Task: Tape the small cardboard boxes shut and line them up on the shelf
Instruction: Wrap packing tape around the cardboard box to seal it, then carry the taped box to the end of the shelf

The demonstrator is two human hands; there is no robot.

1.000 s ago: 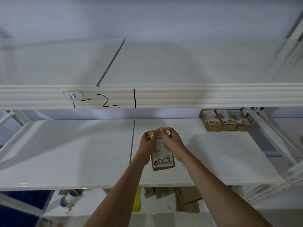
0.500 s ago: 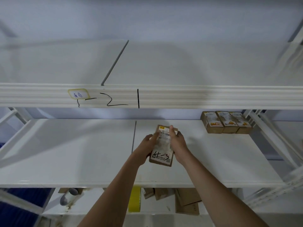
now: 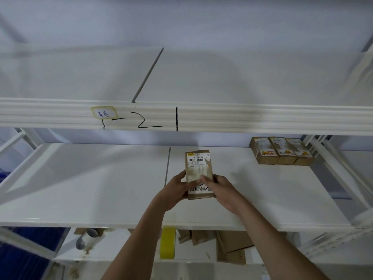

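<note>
With both hands, left and right, gripping the box, smooth its seemingly taped seam before shelving beside the row.

Cardboard box in hands: brown, white label with black barcode and print, small yellow mark at top corner. Three boxes at right of shelf: brown, white labels, yellow-orange graphics at lower end. Shelf: white, thin grey seam line. Upper beam: white, ribbed, black handwritten strokes; tag white with yellowish border, blue writing. Tape roll below: yellow. Lower boxes: brown. Far left low: deep blue.
</note>
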